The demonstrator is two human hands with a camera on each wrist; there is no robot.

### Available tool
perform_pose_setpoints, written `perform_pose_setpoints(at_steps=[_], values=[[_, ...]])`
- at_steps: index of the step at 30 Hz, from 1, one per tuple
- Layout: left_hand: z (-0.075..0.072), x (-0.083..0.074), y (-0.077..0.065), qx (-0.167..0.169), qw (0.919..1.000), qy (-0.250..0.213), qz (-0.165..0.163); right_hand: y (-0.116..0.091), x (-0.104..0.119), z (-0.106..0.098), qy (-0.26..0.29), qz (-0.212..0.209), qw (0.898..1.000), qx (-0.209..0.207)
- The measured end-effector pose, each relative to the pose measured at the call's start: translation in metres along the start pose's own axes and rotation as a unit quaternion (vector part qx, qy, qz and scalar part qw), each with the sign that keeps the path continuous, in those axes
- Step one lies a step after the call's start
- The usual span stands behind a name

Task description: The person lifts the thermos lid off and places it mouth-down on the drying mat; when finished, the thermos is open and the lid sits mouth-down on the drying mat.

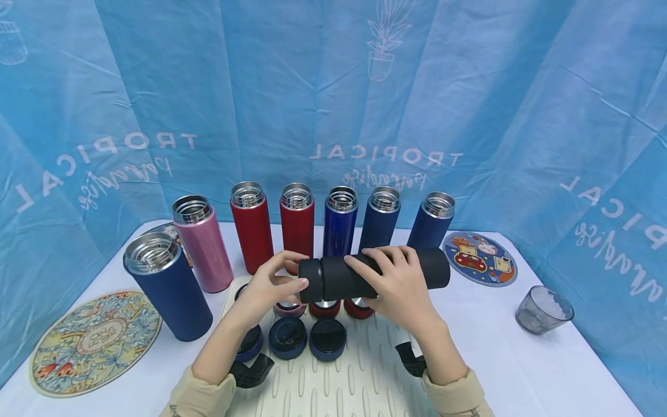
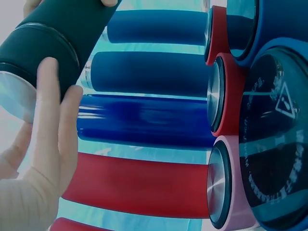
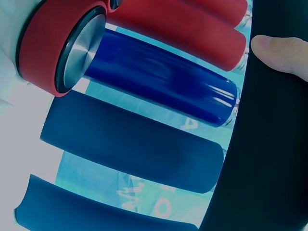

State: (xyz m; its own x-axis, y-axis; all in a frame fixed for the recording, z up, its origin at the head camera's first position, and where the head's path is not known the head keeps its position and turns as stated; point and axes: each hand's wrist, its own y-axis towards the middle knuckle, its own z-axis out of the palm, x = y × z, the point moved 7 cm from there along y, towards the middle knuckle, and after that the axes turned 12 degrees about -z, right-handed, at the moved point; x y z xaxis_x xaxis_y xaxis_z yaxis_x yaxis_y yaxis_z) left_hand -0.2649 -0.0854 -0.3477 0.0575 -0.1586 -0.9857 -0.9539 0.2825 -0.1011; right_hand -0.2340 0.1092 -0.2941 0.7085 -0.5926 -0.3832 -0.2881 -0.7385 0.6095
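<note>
A black thermos bottle (image 1: 435,267) lies sideways in the air above a cream mat, its black lid (image 1: 311,281) pointing left. My right hand (image 1: 398,284) grips the bottle's body from above, fingers wrapped over it. At the other end, my left hand (image 1: 271,284) holds the lid between thumb and fingers. Up close in the left wrist view, fingers (image 2: 48,91) rest against the lid's side. The right wrist view shows the black body (image 3: 279,144) with a thumb on it. Whether the lid sits loose or tight cannot be told.
Behind stand lidless bottles: pink (image 1: 205,249), red (image 1: 252,237) and several blue ones (image 1: 383,223). A wide navy bottle (image 1: 172,289) is at left. Blue lids (image 1: 288,337), a pink lid (image 1: 290,310) and red lids (image 1: 325,311) lie on the mat (image 1: 365,370). A glass (image 1: 544,310) stands right, near a round coaster (image 1: 479,259).
</note>
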Motion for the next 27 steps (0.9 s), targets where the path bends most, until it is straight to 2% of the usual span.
perform_pose_setpoints(at_steps=[4,7,10,15,19,23,27], values=[[0.000,0.004,0.002,-0.004,0.9996,0.000,-0.029,0.000,0.001,0.000,0.004,0.000,1.000,0.002],[0.002,0.005,0.002,0.005,0.9994,0.013,-0.032,0.000,0.000,0.000,0.009,0.005,1.000,0.004],[0.003,0.000,0.000,0.023,0.9996,0.015,0.002,0.000,-0.002,-0.001,0.010,0.013,1.000,0.004],[0.002,-0.012,-0.004,0.031,0.9954,0.010,0.090,-0.003,-0.007,-0.003,0.006,0.019,1.000,0.002],[0.002,-0.017,-0.006,0.027,0.9918,0.019,0.123,-0.003,-0.008,-0.003,0.008,0.020,1.000,0.004],[0.001,-0.017,-0.007,0.023,0.9927,0.015,0.118,-0.003,-0.008,-0.003,0.008,0.020,1.000,0.007],[0.001,-0.013,-0.005,0.021,0.9962,0.006,0.085,-0.002,-0.008,-0.003,0.008,0.019,1.000,0.007]])
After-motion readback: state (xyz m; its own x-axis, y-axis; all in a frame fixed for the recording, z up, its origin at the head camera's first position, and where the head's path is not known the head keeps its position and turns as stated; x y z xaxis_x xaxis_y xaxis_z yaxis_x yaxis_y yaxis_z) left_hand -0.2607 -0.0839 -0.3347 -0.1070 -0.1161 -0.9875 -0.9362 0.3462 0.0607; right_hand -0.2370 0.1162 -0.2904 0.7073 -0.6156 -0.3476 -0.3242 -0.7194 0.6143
